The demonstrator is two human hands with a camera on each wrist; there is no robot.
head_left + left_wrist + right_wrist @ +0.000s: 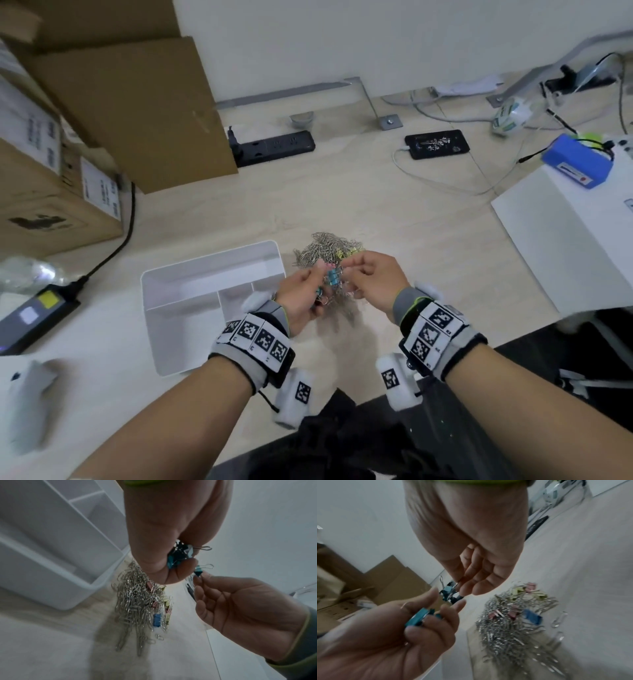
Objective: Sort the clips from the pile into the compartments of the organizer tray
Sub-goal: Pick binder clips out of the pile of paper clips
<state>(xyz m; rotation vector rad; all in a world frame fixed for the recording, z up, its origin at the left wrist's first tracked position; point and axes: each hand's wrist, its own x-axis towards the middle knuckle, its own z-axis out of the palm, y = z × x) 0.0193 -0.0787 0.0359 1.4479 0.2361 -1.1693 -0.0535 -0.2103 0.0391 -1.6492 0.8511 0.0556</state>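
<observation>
A pile of silver paper clips point(329, 250) mixed with pink, yellow and blue binder clips lies on the pale floor, right of the white organizer tray point(164, 322). My left hand point(301, 294) hovers above the pile's near side and grips a bunch of teal binder clips point(419, 616). My right hand point(366, 270) pinches the wire handle of another teal binder clip point(448, 591) just in front of the left fingertips. The pile point(140, 601) and tray point(51, 563) lie below the left hand. The tray's visible compartments hold nothing.
Cardboard boxes point(85, 137) stand at the back left, and a black power strip point(274, 147) and a phone point(436, 144) lie by the wall. A white box point(575, 240) with a blue battery sits on the right. A black adapter point(30, 315) and cable lie left of the tray.
</observation>
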